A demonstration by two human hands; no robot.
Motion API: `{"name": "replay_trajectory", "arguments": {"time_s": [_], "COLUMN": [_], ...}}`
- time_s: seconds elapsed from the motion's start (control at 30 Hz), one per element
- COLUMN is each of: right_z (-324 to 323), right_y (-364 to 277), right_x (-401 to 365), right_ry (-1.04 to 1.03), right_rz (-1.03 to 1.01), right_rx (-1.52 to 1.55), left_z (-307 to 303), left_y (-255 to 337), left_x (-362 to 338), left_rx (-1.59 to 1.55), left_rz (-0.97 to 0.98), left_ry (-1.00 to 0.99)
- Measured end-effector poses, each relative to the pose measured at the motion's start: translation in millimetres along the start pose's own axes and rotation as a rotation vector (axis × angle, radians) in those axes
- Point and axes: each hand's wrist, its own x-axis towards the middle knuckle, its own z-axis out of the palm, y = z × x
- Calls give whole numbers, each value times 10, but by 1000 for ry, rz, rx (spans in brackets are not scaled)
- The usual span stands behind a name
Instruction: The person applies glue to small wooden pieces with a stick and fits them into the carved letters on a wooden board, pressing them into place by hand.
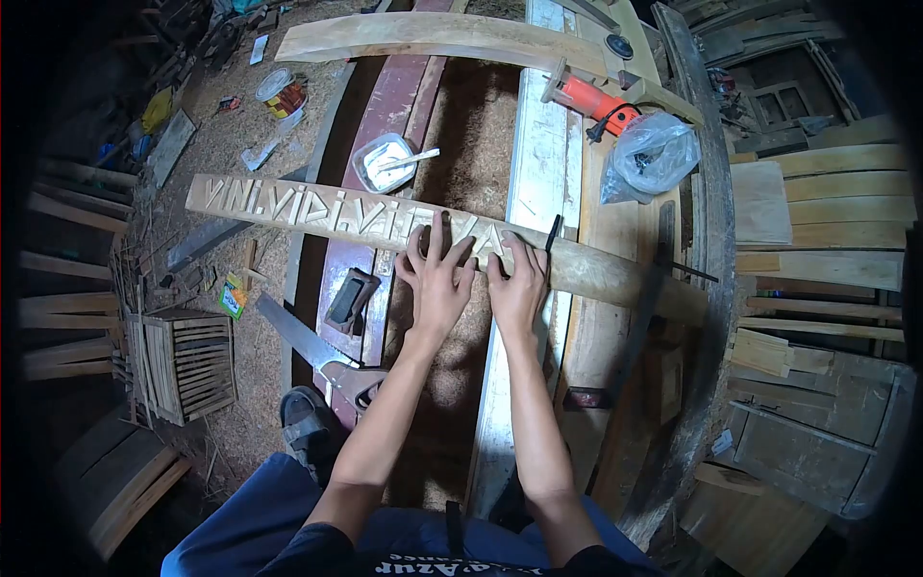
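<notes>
A long wooden board (596, 273) lies across the planks, with pale raised letters (293, 204) along its left and middle parts. My left hand (437, 279) rests on the board's middle with its fingers spread over the letters. Close to its right, my right hand (519, 277) touches the last letters near the board's lower edge, its fingers apart. The fingertips partly cover several letters. A dark clamp (554, 234) stands at the board just right of my right hand. Above the board sits a plastic tub (370, 173) of white paste with a stick in it.
A red power tool (588, 98) and a clear plastic bag (654, 159) lie at the upper right. Below the board are a hand saw (306, 337) and a dark block-shaped tool (352, 300). A slatted wooden crate (183, 370) stands at left. Gaps run between the planks.
</notes>
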Motion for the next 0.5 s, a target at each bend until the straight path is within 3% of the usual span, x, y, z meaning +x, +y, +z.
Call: {"name": "replay_trajectory", "arguments": {"time_s": [0.5], "right_z": [43], "right_y": [10], "right_x": [5], "right_ry": [15], "right_rz": [3], "right_rx": [-5], "left_z": [63], "left_y": [53], "left_x": [68], "left_rx": [78], "left_rz": [-19], "left_ry": [-5]}}
